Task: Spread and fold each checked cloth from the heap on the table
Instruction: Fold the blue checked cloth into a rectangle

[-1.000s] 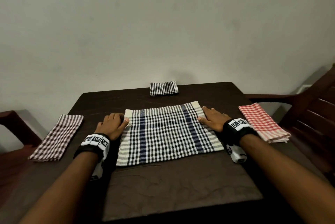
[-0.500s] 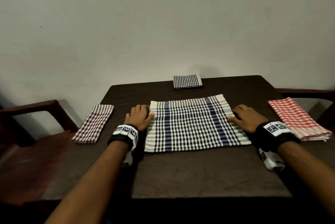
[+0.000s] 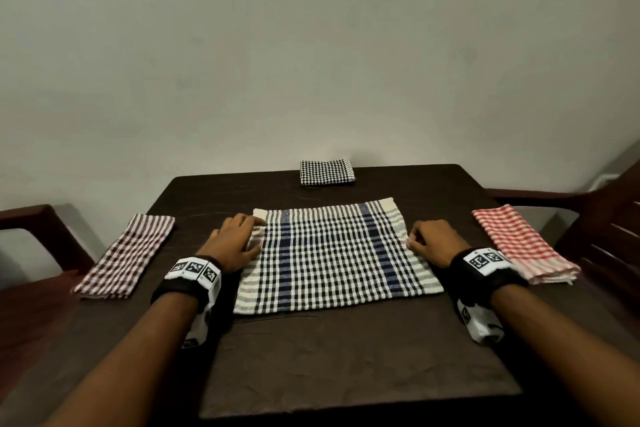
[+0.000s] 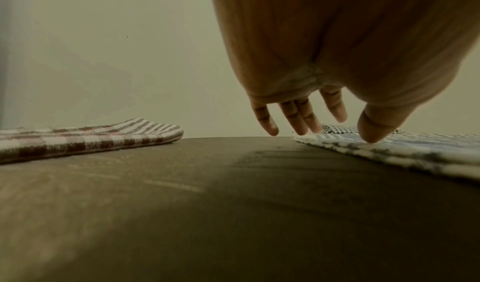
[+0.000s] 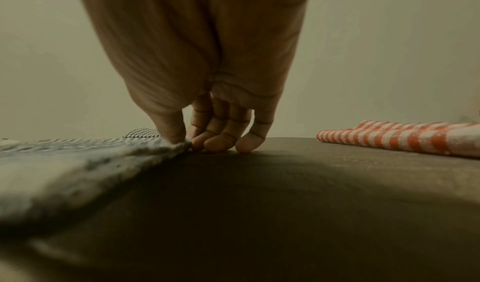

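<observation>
With the blue checked cloth [image 3: 336, 255] flat at frame centre, my right hand [image 3: 431, 242] pinching its right edge and my left hand [image 3: 232, 244] spread, thumb on its left edge, I'd lift both sides evenly so the fold lands square.

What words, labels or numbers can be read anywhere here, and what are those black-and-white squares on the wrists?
No readable words, brand names or numbers in any view.
Black wristband on the left wrist: white tags with black square code patterns, no letters.
Black wristband on the right wrist: the same kind of code tags, no letters.
Blue-and-black checked cloth and the other folded cloths: woven checks only, no labels visible.
</observation>
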